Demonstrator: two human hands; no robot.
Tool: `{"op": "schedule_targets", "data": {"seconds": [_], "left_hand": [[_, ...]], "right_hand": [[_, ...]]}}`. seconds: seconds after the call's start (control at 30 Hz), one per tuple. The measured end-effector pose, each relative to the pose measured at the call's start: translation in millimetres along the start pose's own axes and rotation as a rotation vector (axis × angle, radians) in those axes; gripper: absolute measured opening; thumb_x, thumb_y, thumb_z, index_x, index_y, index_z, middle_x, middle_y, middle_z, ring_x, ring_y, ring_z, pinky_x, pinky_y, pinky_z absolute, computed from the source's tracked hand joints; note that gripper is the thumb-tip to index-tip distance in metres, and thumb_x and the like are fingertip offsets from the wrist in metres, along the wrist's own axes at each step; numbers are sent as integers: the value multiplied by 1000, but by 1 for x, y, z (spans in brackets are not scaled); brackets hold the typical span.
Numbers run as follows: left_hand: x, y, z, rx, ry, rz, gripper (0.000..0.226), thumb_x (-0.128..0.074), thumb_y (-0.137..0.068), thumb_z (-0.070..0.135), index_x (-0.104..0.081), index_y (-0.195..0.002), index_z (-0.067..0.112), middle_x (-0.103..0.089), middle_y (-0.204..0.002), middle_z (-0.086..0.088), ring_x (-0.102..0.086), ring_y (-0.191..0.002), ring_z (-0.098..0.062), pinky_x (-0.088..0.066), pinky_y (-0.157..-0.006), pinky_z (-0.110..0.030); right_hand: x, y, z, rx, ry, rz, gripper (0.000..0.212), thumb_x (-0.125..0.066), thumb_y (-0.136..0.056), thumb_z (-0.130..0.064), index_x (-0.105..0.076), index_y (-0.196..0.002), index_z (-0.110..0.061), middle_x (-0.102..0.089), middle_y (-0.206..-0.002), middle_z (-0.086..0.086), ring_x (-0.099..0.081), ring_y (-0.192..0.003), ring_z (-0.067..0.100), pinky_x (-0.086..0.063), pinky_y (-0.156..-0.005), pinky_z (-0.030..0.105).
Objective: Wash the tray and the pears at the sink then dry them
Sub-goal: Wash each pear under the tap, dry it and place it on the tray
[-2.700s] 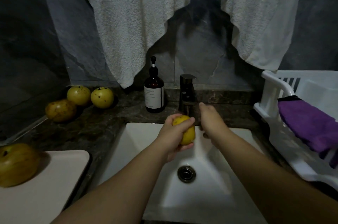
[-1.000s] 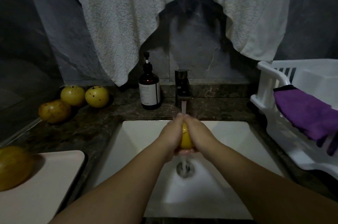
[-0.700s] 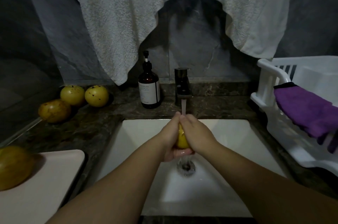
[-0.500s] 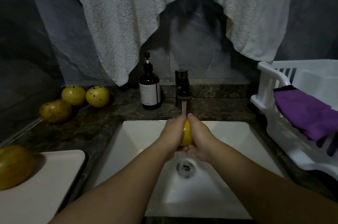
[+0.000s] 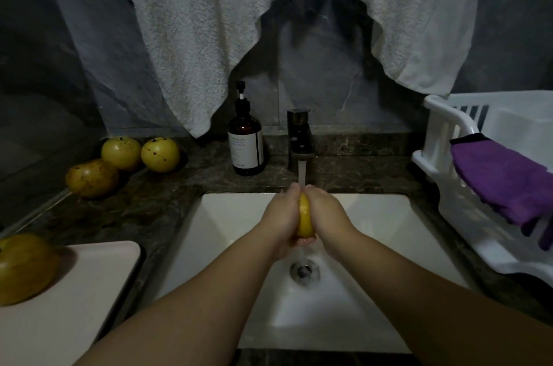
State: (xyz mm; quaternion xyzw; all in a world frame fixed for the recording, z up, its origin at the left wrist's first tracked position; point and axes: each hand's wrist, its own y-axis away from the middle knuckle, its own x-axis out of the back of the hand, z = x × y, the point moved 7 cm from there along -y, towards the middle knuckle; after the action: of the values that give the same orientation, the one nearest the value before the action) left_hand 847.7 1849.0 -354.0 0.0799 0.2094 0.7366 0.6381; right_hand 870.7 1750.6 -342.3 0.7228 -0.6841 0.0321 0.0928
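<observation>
While water runs, left hand (image 5: pixel 279 217) and right hand (image 5: pixel 327 216) clasp pear (image 5: pixel 305 220) — upright.

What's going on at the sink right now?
Left hand and right hand both gripping one pear under running tap. Four pears unwashed: three on counter, one on tray. Nothing in the way.

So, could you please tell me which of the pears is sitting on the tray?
The large pear at far left, resting alone on the pale tray; three others sit on the counter.
</observation>
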Motion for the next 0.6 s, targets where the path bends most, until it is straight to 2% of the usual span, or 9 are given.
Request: {"op": "schedule_targets", "data": {"seconds": [0.1, 0.17, 0.23, 0.3, 0.37, 0.4, 0.47, 0.53, 0.6], "left_hand": [[7, -6, 16, -251, -136, 114, 23, -41, -109, 32, -64, -108, 28, -67, -126, -12, -62, -95, -18, -55, -82, -38], [12, -6, 19, -266, -161, 142, 30, -39, -108, 30, -67, -120, 34, -65, -130, -7, -60, -109, -22, -51, -98, -43], [11, -6, 17, -225, -128, 109, 33, -43, -108, 35, -62, -135, 30, -64, -133, -7, -61, -116, -26, -50, -103, -46], [7, -3, 7, -84, -17, 3, 42, -50, -104, 51, -63, -133, 24, -68, -126, -12, -67, -109, -30, -57, -98, -50], [-1, 5, -3, 85, 63, -104, 62, -53, -93, 72, -65, -127, 21, -72, -115, -15, -72, -98, -32, -63, -81, -44], [-3, 6, -5, 113, 57, -134, 68, -52, -91, 77, -65, -127, 21, -72, -115, -15, -73, -98, -33, -63, -77, -42], [-3, 5, -1, 59, -8, -81, 64, -46, -97, 72, -60, -133, 20, -69, -121, -18, -71, -105, -36, -63, -80, -45], [1, 4, 7, -49, -95, 26, 55, -39, -106, 59, -55, -141, 20, -65, -127, -16, -65, -113, -34, -56, -99, -51], [4, 1, 12, -93, -147, 81, 51, -37, -109, 52, -57, -143, 20, -62, -131, -13, -59, -119, -31, -46, -110, -51]], "right_hand": [[-14, 13, 10, -293, -50, -89, 63, -40, -102, -62, -58, -132, -10, -66, -124, 23, -65, -112, 40, -55, -97, 50], [-15, 23, 15, -445, 24, -95, 75, -35, -97, -75, -53, -134, -12, -66, -119, 25, -69, -105, 41, -59, -88, 48], [-12, 23, 11, -400, 52, -67, 70, -34, -98, -73, -47, -138, -17, -64, -117, 22, -69, -101, 39, -60, -85, 46], [-6, 17, 3, -254, 65, -19, 58, -37, -100, -68, -43, -139, -26, -60, -117, 18, -67, -102, 37, -59, -80, 42], [-1, 12, -4, -172, 40, 11, 48, -40, -101, -60, -46, -139, -29, -58, -119, 16, -63, -107, 38, -56, -84, 44], [0, 10, -3, -197, -2, 22, 46, -42, -102, -57, -48, -137, -28, -58, -120, 17, -62, -108, 39, -55, -87, 45], [1, 11, 7, -336, -84, 7, 50, -43, -100, -62, -53, -130, -23, -62, -117, 19, -66, -104, 38, -57, -88, 45], [0, 16, 16, -421, -2, -58, 64, -40, -93, -78, -56, -122, -23, -69, -102, 17, -72, -84, 30, -61, -70, 35], [-3, 19, 20, -408, 93, -111, 70, -38, -88, -85, -57, -119, -24, -70, -86, 15, -67, -58, 22, -49, -49, 22]]}}
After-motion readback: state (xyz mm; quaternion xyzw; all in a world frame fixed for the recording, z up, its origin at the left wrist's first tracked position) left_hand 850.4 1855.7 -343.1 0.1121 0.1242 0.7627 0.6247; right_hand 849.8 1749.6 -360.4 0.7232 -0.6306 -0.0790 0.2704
